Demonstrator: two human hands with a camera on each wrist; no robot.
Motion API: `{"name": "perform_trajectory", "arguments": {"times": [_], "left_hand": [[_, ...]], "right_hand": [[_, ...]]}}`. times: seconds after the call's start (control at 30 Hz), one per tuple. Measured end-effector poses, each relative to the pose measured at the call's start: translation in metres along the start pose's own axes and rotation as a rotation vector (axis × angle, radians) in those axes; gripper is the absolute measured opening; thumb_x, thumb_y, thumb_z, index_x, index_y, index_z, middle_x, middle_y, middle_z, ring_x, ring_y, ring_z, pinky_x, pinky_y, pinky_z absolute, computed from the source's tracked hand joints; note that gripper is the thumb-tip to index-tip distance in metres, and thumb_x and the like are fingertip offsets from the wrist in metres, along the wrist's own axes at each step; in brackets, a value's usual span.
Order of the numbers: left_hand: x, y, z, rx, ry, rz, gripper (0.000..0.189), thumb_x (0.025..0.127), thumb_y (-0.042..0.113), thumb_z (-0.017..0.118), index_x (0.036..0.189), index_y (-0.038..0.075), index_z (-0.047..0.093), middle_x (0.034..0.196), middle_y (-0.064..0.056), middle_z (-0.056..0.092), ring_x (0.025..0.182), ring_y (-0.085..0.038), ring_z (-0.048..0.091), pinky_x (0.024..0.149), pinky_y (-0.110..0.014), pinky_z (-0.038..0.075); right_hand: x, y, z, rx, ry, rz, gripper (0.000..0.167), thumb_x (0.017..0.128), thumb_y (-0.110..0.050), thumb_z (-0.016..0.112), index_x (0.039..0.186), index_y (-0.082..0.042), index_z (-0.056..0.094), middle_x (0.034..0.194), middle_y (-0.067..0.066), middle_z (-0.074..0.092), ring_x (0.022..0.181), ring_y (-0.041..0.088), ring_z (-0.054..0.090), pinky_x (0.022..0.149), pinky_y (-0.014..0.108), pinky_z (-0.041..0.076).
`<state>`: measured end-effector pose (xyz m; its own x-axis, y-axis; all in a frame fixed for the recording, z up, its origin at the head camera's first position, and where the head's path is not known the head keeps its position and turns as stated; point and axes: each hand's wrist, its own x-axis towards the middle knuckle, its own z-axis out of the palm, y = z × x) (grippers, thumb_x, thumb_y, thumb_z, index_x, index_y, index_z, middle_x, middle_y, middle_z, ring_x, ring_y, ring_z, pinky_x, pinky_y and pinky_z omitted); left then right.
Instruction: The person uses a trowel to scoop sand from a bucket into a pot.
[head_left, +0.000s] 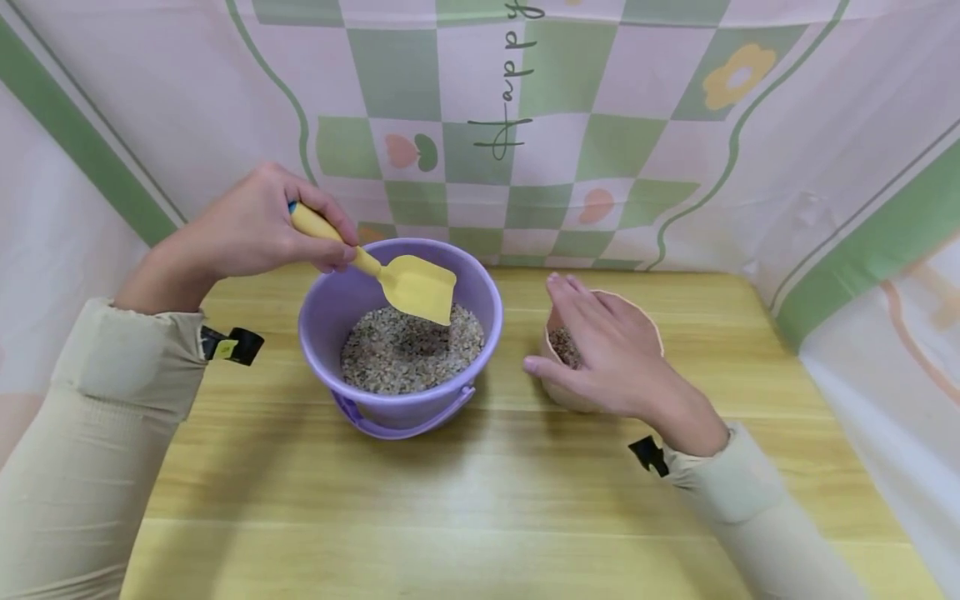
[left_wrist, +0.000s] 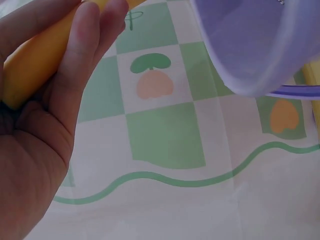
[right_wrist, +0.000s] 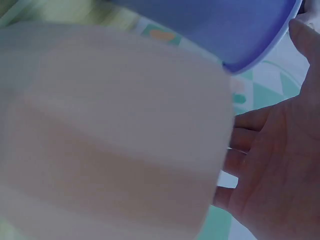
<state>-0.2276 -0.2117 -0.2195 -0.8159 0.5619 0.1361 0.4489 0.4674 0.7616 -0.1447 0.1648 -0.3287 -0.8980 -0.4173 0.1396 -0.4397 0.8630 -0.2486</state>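
My left hand (head_left: 255, 225) grips the handle of a yellow toy shovel (head_left: 417, 286), whose blade is over the purple bucket (head_left: 327, 312). No sand shows on the side of the blade in view. Coarse grey-brown sand (head_left: 390, 362) fills the lower part of the bucket, with a darker hollow under the blade. My right hand (head_left: 607, 350) lies across the top of a beige cup (head_left: 567, 398), fingers straight and thumb spread to the near side. Some sand shows inside the cup; the hand hides the rest. In the right wrist view, the cup's pale wall (right_wrist: 110, 125) is large and blurred.
Bucket and cup stand apart on a wood-grain table (head_left: 480, 500), near its far edge. The bucket's purple handle (head_left: 420, 431) hangs down on the near side. Behind rises a green-and-white checked curtain (head_left: 480, 100), and pale cloth hangs at both sides.
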Motion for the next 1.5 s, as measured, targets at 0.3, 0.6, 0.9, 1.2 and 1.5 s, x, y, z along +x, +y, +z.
{"name": "perform_trajectory", "arguments": {"times": [0.3,0.6,0.9,1.2,1.5], "left_hand": [[0.006,-0.008,0.002,0.071,-0.049,-0.004,0.008,0.082,0.002,0.078,0.090,0.003,0.077,0.085,-0.010,0.075,0.070,-0.031,0.073,0.065,-0.029,0.062],[0.015,-0.015,0.005,0.246,-0.082,-0.004,0.009,0.081,0.002,0.076,0.085,0.010,0.078,0.086,-0.004,0.075,0.070,-0.019,0.070,0.061,-0.023,0.055],[0.019,-0.015,0.008,0.337,-0.124,-0.006,0.009,0.081,0.004,0.075,0.086,0.010,0.079,0.090,-0.003,0.075,0.075,-0.018,0.067,0.063,-0.025,0.055],[0.021,-0.015,0.011,0.355,-0.166,-0.008,0.008,0.081,0.007,0.077,0.087,0.013,0.078,0.099,-0.004,0.074,0.080,-0.017,0.063,0.063,-0.028,0.052],[0.023,-0.019,0.015,0.302,-0.149,-0.017,0.009,0.079,0.007,0.080,0.088,0.009,0.078,0.092,-0.006,0.074,0.070,-0.018,0.063,0.060,-0.026,0.053]], "right_hand": [[0.013,-0.028,0.000,0.002,-0.053,-0.053,0.097,0.094,-0.071,0.044,0.160,-0.014,0.001,0.167,0.003,0.002,0.153,0.020,0.000,0.124,0.052,0.009],[0.021,-0.041,0.007,-0.018,-0.031,-0.115,0.093,0.095,-0.072,0.040,0.160,-0.017,0.001,0.166,-0.001,0.000,0.153,0.019,0.002,0.124,0.050,0.012],[0.024,-0.047,0.011,-0.044,-0.026,-0.129,0.098,0.093,-0.075,0.038,0.160,-0.013,0.002,0.166,-0.001,-0.005,0.153,0.018,-0.003,0.124,0.049,0.010],[0.026,-0.050,0.011,-0.069,-0.038,-0.100,0.103,0.090,-0.080,0.035,0.160,-0.012,0.004,0.166,0.000,-0.006,0.153,0.021,-0.002,0.124,0.051,0.010],[0.027,-0.051,0.010,-0.054,-0.049,-0.097,0.105,0.088,-0.082,0.036,0.160,-0.011,0.006,0.166,0.000,-0.005,0.153,0.019,0.002,0.123,0.052,0.013]]}}
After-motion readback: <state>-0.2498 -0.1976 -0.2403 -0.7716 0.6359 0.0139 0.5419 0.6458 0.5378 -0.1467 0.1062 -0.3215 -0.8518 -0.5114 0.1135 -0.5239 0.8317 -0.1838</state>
